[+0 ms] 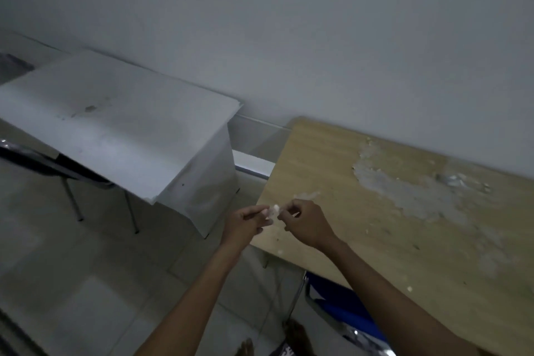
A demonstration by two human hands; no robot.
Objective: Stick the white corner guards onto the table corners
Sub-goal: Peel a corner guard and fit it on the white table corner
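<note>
A small white corner guard (273,211) sits between my two hands, above the left edge of the wooden table (361,211). My left hand (245,224) pinches its left side with fingertips. My right hand (306,224) has curled fingers pinching at its right side. The guard is blurred and mostly hidden by my fingers. The table's near left corner (254,244) lies just below my left hand. Its far left corner (299,119) meets the wall.
A white-covered table (115,124) stands to the left, with a dark chair (34,159) beside it. A blue chair with chrome frame (341,306) is tucked under the wooden table. The tabletop has a large patch of peeled, whitish surface (410,188). The floor is tiled.
</note>
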